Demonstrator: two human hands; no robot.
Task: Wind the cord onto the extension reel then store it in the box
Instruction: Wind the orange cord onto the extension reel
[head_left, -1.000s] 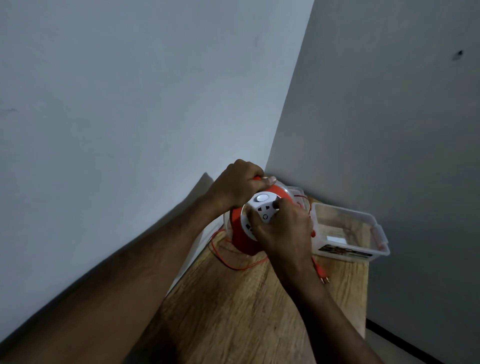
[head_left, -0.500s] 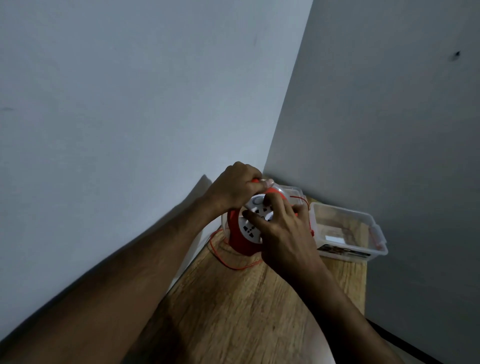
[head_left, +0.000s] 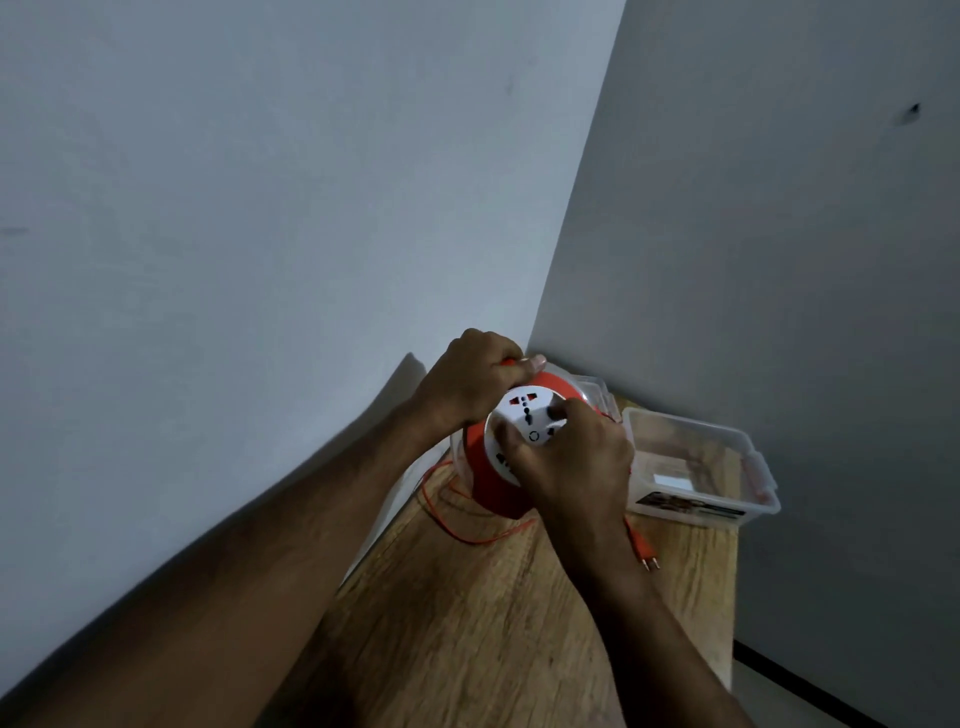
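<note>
Red extension reel (head_left: 496, 488) upright on wooden table (head_left: 467, 623), left hand (head_left: 467, 382) clenched around its handle, right hand (head_left: 571, 467) gripping its white face, loose cord (head_left: 457, 525) before it, clear box (head_left: 696, 467) just right.

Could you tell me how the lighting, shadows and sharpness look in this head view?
Head view: dim, cool light; the left forearm casts a dark shadow on the left wall; the reel, right hand and left hand look slightly soft; wide-angle distortion slants the wall corner; a pale reflection shows in the clear box.
</note>
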